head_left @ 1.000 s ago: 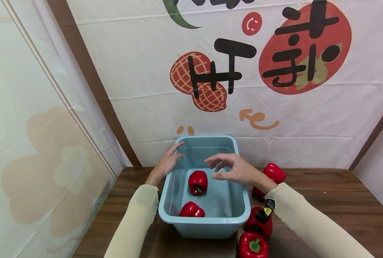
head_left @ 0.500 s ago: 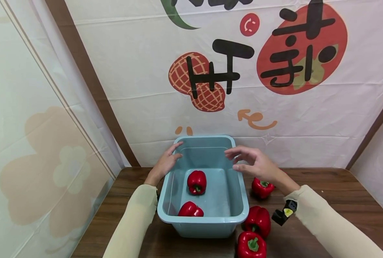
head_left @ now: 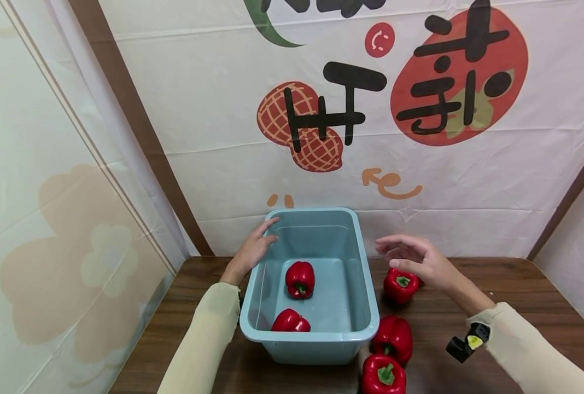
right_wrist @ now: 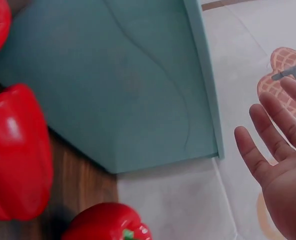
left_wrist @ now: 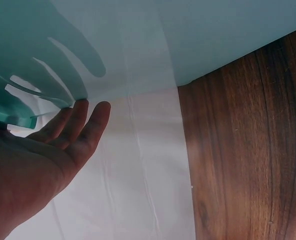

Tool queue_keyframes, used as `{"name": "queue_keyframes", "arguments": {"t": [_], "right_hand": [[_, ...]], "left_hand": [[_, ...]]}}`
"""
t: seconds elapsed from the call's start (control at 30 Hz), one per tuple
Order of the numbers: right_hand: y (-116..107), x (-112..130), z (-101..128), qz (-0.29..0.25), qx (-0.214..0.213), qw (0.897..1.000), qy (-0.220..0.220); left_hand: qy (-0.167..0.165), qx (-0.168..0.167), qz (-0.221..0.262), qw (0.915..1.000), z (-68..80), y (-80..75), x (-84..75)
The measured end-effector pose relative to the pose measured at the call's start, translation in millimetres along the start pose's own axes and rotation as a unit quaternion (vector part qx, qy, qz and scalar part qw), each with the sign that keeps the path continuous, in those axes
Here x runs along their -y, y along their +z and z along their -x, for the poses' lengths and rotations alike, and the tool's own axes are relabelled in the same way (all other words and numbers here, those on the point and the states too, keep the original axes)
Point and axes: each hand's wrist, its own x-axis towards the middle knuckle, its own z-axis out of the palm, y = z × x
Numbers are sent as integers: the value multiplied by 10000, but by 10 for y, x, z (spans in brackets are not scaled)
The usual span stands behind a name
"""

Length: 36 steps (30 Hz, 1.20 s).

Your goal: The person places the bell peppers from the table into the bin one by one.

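In the head view, my left hand (head_left: 252, 253) grips the left rim of a light blue plastic basin (head_left: 319, 337), thumb over the inside. Its other fingers lie against the outer wall in the left wrist view. Two red bell peppers lie in the basin: one bell pepper (head_left: 300, 278) near the middle, another bell pepper (head_left: 290, 320) by the near wall. My right hand (head_left: 422, 262) hovers right of the basin with relaxed fingers and holds nothing. Just below it sits a red bell pepper (head_left: 400, 285); a sliver of red behind the hand is mostly hidden.
Two more red bell peppers stand right of the basin, one bell pepper (head_left: 393, 337) behind the nearer bell pepper (head_left: 384, 375). Everything rests on a brown wooden table (head_left: 508, 328). A printed white cloth (head_left: 223, 142) hangs close behind the basin.
My right hand has moved right, from above the basin to over the peppers beside it. The left hand stays on the rim, and both peppers in the basin keep their places.
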Motion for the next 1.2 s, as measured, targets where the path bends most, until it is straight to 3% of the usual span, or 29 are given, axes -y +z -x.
{"name": "queue_keyframes", "arguments": {"t": [0.47, 0.57, 0.7, 0.87, 1.2], "right_hand": [[64, -129, 344, -207, 63, 9993, 310], [101, -166, 400, -246, 22, 9991, 356], [139, -228, 472, -350, 11, 9987, 372], [186, -321, 544, -506, 61, 9975, 482], [282, -432, 639, -862, 279, 9948, 460]], "left_hand": [[61, -66, -64, 9999, 15, 1, 6], [-24, 53, -22, 10000, 108, -16, -136], [-92, 148, 40, 9998, 119, -32, -179], [5, 8, 8, 10000, 16, -13, -9], [17, -55, -25, 10000, 7, -4, -3]]}}
